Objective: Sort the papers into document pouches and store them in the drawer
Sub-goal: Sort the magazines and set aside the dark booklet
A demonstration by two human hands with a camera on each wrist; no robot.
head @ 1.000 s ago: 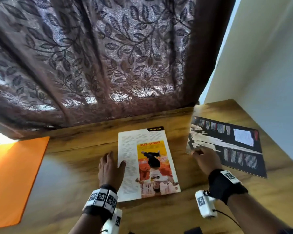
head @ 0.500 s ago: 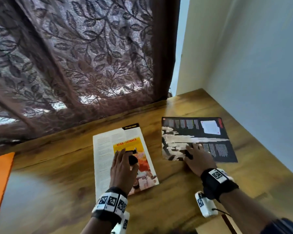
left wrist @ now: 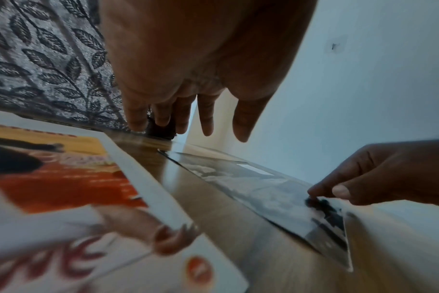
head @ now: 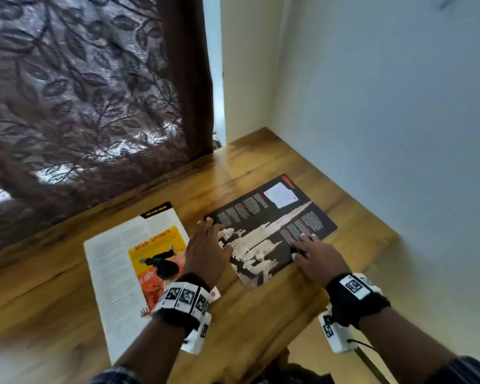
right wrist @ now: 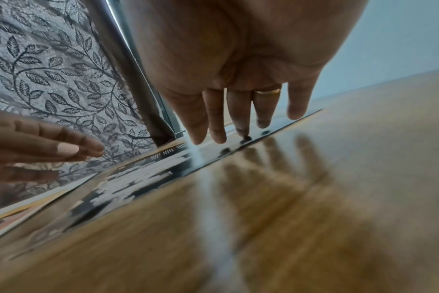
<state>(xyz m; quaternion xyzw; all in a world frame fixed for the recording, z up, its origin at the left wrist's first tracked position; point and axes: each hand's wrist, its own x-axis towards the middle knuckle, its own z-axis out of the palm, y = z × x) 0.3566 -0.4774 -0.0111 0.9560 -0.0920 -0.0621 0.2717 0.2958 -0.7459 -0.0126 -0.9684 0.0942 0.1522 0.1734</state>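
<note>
Two papers lie flat on the wooden table [head: 261, 314]. A white magazine page with a yellow and orange picture [head: 139, 261] is on the left, and a dark spread with white text blocks [head: 272, 225] lies askew on the right. My left hand [head: 208, 234] hovers with straight fingers over the dark spread's left edge; in the left wrist view its fingertips [left wrist: 206, 126] are off the surface. My right hand [head: 308, 245] presses spread fingertips [right wrist: 243, 130] on the dark spread's [right wrist: 143, 178] near right edge. No pouch or drawer is in view.
A brown leaf-patterned curtain [head: 81, 92] hangs along the table's far edge. A pale wall [head: 372, 106] borders the table on the right. The table's near right edge [head: 372, 261] drops off just beside my right hand.
My left hand left the white page and moved right to the dark spread. The dark spread turned under my right hand. The view swung right, and the orange pouch dropped out of view.
</note>
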